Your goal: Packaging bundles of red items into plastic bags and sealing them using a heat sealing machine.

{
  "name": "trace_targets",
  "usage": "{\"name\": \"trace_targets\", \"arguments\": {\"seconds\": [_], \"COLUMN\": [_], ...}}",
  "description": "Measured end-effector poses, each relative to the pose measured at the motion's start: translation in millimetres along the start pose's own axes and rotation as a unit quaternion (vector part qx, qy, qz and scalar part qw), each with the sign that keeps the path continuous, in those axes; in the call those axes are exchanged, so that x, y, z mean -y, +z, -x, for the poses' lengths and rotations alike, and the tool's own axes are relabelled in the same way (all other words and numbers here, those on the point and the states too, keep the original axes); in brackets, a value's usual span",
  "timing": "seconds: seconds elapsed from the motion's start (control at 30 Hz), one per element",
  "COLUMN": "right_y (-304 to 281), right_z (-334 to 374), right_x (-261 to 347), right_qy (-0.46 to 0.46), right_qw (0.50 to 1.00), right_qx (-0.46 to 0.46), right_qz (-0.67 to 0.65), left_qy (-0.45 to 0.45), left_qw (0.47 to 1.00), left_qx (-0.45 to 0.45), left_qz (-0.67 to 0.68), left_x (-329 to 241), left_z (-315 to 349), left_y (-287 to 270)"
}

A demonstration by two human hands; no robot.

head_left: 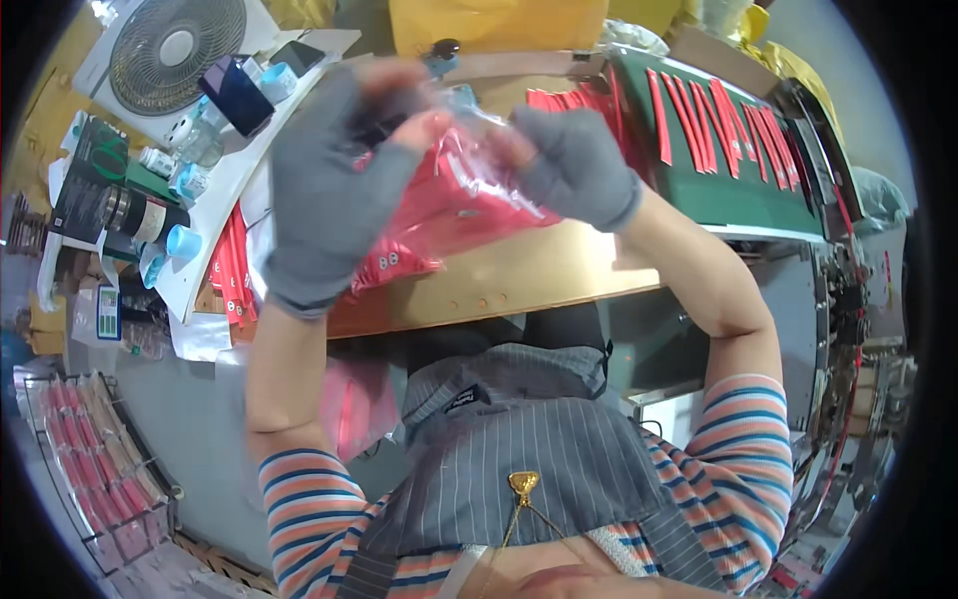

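Both my hands wear grey fingerless gloves and are raised over the bench. A clear plastic bag [464, 205] with red contents hangs between them, its upper edge bunched and shiny. My left hand [344, 180] pinches the bag's top left side between thumb and fingers, though the fingertips are smeared by motion. At the top right, my right hand [579, 165] closes its thumb and fingers on the same bag. Under the left glove lie red packets [394, 262] with small white round marks; the bag and glove hide part of them.
On the right, a green conveyor belt [738, 190] carries several slim red sticks. More red strips [232, 265] lie left of the bench top [499, 275]. A white side table [225, 205] holds a phone [238, 95], a flask [145, 215] and cups. A fan [178, 45] and yellow bin [494, 25] stand behind.
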State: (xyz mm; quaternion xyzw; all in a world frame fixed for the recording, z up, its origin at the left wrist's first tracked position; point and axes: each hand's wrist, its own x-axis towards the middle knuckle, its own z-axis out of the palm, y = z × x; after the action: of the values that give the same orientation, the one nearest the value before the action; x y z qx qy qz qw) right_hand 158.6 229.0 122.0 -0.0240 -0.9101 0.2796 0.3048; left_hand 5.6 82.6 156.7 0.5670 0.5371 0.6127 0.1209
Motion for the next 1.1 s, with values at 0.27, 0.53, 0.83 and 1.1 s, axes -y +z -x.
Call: {"name": "trace_targets", "arguments": {"seconds": [0.27,0.53,0.83,1.1], "right_y": [86.3,100.1,141.4,148.2], "right_z": [-81.5,-177.8,-122.8,-117.9], "right_x": [-150.1,-140.9,-232.9,-241.0], "right_qy": [0.039,0.134,0.216,0.207], "right_qw": [0.973,0.97,0.934,0.934], "right_qx": [-0.006,-0.105,-0.063,-0.083], "right_qz": [0.226,0.173,0.278,0.278], "left_qy": [-0.382,-0.498,-0.516,-0.499], "left_qw": [0.921,0.824,0.828,0.837], "left_qx": [0.067,-0.095,-0.105,-0.099], "left_qz": [-0.027,0.252,0.194,0.202], "left_x": [214.2,270.7,277.1,281.3], "left_z": [56.8,17.4,16.2,19.5], "left_y": [-4.1,-29.3,-18.7,-18.2]}}
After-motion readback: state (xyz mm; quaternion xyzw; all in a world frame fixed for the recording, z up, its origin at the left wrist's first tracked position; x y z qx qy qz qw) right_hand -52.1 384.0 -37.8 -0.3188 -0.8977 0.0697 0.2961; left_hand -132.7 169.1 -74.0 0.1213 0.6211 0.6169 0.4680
